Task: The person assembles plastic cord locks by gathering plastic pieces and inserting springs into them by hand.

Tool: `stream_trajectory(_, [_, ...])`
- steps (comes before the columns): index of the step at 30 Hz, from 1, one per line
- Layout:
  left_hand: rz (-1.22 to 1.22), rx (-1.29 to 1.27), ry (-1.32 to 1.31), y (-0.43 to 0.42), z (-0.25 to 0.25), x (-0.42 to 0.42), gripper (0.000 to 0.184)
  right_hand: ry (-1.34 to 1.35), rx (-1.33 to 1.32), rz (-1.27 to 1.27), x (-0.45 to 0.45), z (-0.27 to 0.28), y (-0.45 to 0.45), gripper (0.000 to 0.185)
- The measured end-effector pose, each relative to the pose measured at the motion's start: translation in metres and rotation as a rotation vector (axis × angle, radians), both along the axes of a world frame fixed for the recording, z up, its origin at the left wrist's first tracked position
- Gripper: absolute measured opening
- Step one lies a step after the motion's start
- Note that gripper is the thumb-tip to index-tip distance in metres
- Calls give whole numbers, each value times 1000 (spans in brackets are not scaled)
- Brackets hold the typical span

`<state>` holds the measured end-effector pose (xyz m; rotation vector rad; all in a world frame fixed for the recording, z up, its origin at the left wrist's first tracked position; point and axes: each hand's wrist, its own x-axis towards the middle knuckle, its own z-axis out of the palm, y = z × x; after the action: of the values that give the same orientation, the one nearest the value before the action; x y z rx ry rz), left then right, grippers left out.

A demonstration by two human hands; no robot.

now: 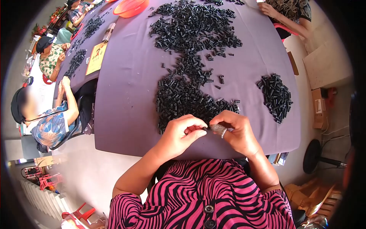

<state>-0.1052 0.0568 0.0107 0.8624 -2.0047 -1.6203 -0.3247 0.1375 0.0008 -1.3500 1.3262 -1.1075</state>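
Just above the table's near edge, my left hand (184, 134) pinches a small black piece (204, 129) between thumb and forefinger. Close beside it on the right is my right hand (237, 133), its fingers closed, with a greyish covering (218, 129) on one fingertip. What the right fingers hold, if anything, is too small to make out. Beyond both hands lies a large heap of short black tubular pieces (183, 100), which stretches to the far part of the table. A smaller pile of similar pieces (275, 97) is at the right.
The table (126, 95) has a purple-grey cloth. An orange bowl (130, 7) and a yellow booklet (97, 58) lie toward the upper left. Several people sit at the left; another person (289, 17) is at the upper right. A cardboard box (319, 108) stands right of the table.
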Motion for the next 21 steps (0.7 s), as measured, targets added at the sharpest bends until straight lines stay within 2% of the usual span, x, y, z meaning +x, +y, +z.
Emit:
stream_trajectory(3, [34, 29, 40, 2, -3, -2, 15, -147, 42, -32, -1, 3, 2, 26])
stream_trajectory(6, [-4, -15, -29, 4, -13, 0, 16, -141, 30, 19, 3, 8, 2, 25])
stream_trajectory(9, [-26, -57, -51, 6, -13, -1, 16, 35, -90, 64, 7, 6, -4, 23])
stream_trajectory(10, [-22, -44, -50, 6, -11, -2, 16, 21, -71, 65, 8, 6, -4, 21])
stream_trajectory(17, [35, 148, 82, 7, -14, 0, 13, -226, 46, 34, 2, 0, -1, 23])
stream_trajectory(19, [35, 98, 41, 8, -14, 0, 13, -268, 37, 26, 10, 0, -2, 24])
stream_trajectory(21, [46, 63, 10, 8, -16, 0, 13, 26, -113, 24, 13, 1, -4, 24])
